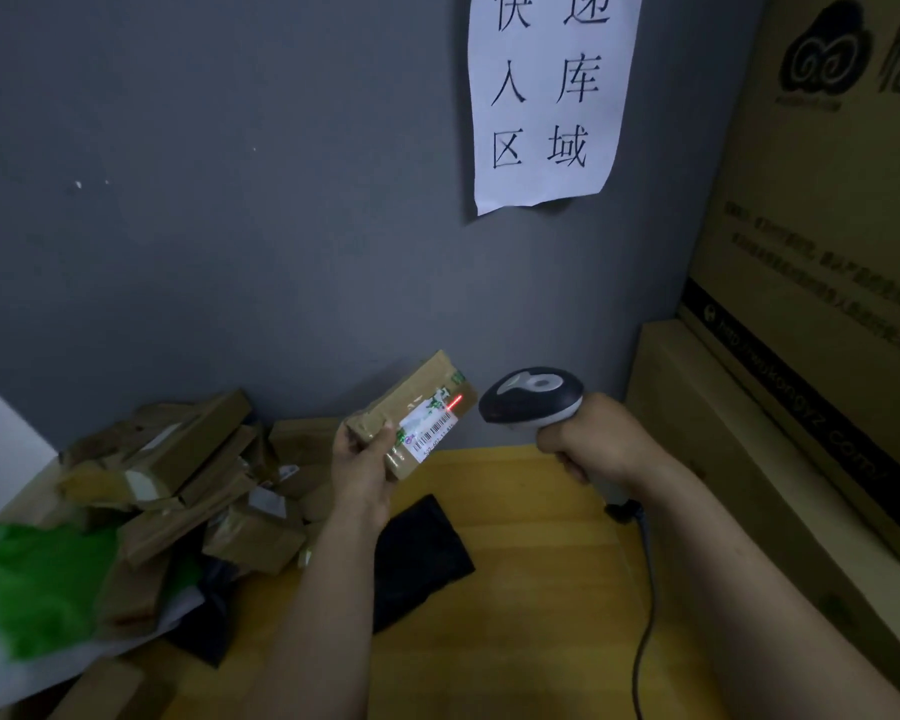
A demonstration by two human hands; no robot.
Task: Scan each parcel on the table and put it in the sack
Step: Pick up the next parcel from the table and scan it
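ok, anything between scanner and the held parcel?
Head view: bare gap between scanner and parcel, grey wall behind; red laser line lands on the parcel.

A paper sign (546, 96) hangs beside stacked cartons (827, 226).

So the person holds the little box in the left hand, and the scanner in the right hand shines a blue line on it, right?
Nearly. The line is red, not blue, as the head view shows. The left hand does hold the little box, and the scanner in the right hand shines that line on it.
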